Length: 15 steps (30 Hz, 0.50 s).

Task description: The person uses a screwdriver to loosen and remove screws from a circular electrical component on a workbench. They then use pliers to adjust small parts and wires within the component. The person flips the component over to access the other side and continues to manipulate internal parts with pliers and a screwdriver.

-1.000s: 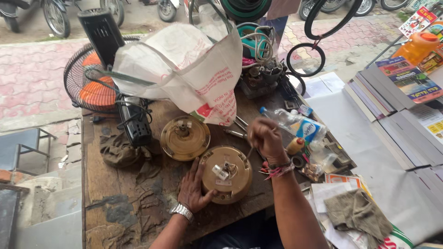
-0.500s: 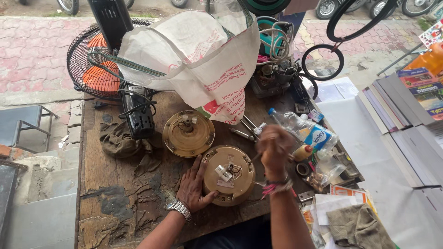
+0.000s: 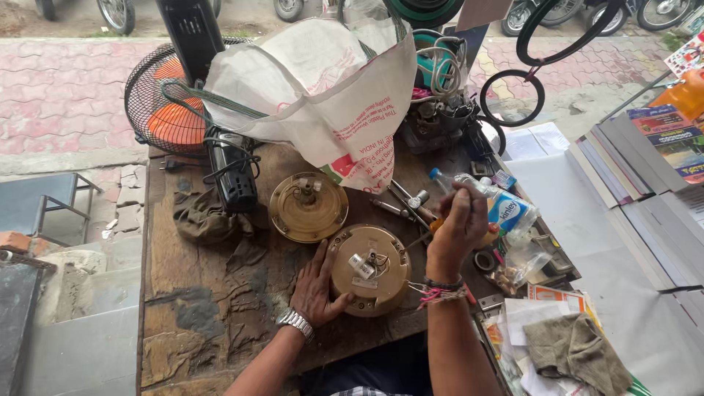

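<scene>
- Centrally placed on worn wooden workbench (image 3: 191, 308): round tan motor housing (image 3: 369, 270), lying flat, small white part and wires on top.
- Left hand (image 3: 317, 287) flat against housing's left rim, fingers spread and lightly curled around its edge, steadying rather than clamping; metal watch on wrist.
- Right hand (image 3: 458, 229) raised just right of housing, fingers closed tight around orange-handled tool (image 3: 438, 226), probably a screwdriver; tip hidden, cannot tell whether touching housing. Threads tied on wrist.
- Second round brass-coloured cover (image 3: 308, 207) just beyond housing, apart from it.
- Loose metal tools (image 3: 402, 204) between cover and right hand.
- Plastic bottle (image 3: 490, 199) lying behind right hand.
- Large white sack (image 3: 323, 95) at bench's far edge, fan (image 3: 165, 110) to its left.
- Grey rag (image 3: 572, 350) on papers at near right.
</scene>
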### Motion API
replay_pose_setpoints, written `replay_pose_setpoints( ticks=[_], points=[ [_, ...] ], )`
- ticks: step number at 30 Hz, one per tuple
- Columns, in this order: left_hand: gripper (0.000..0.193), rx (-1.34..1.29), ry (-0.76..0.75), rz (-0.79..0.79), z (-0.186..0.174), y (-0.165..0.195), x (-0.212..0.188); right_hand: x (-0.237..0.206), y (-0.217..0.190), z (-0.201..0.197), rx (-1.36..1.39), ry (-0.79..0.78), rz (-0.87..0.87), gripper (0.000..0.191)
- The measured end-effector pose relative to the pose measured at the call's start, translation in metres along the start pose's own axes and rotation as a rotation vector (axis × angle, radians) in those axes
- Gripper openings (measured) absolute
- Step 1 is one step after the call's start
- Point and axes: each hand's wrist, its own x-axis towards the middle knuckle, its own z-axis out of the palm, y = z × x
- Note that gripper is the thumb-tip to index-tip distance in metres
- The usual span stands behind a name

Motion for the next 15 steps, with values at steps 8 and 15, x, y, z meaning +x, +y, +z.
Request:
replay_pose_setpoints(
  ticks=[8, 15],
  points=[
    [0.107, 0.015, 0.033, 0.045, -0.001, -0.002, 0.006, 0.001, 0.003, 0.012, 0.136, -0.058, 0.08, 0.025],
    [0.106, -0.003, 0.025, 0.042, -0.001, -0.002, 0.011, 0.041, 0.001, -0.009, 0.613, -0.863, 0.515, 0.032]
  ],
)
